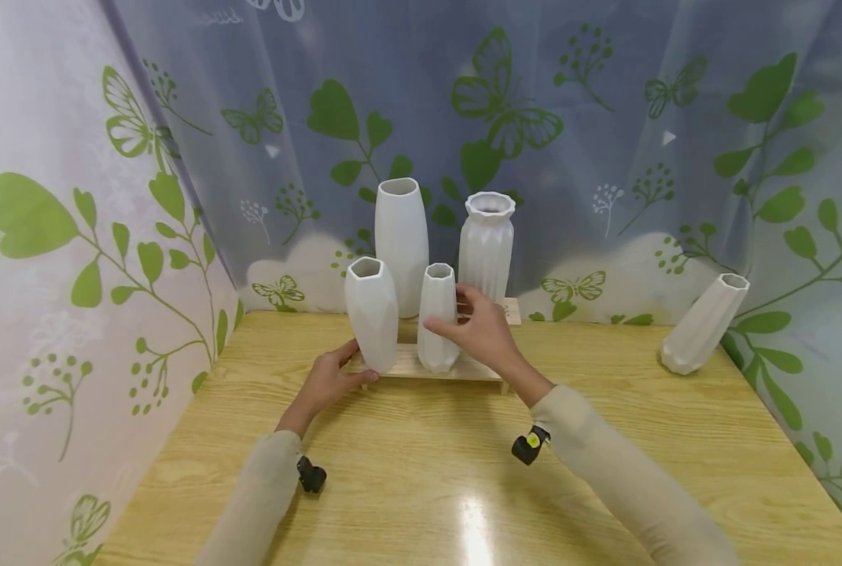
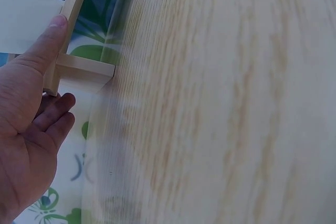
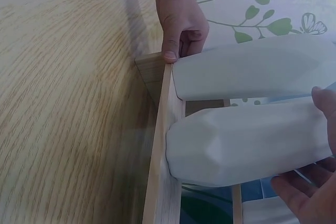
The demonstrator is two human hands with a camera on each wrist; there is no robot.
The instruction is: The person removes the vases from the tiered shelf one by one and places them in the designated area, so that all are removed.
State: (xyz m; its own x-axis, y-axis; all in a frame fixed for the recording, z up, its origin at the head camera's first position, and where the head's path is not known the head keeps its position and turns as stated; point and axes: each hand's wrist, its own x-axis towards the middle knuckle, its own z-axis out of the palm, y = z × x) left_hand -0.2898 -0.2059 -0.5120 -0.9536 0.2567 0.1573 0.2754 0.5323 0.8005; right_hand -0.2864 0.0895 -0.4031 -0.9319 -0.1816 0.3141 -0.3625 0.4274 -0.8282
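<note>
My left hand (image 1: 330, 380) grips the left end of a two-tier wooden stand (image 2: 80, 4), thumb on the front board and fingers behind its end. With thumb and fingers, my right hand (image 1: 487, 328) holds a slim faceted white vase (image 1: 437, 326) near its upper half. In the right wrist view, that vase's base rests right at the stand's front board (image 3: 167, 195). Beside it, on the left of the same lower tier, stands a wider faceted white vase (image 1: 373, 318). Behind are a tall smooth white vase (image 1: 402, 244) and a ribbed one with a scalloped rim (image 1: 487, 250).
Another ribbed white vase (image 1: 704, 326) stands apart on the wooden table (image 1: 406, 456), near the right wall, slanted in the head view. A curtain (image 1: 421, 94) with green leaves and butterflies hangs close behind the stand. Similar printed cloth covers both sides.
</note>
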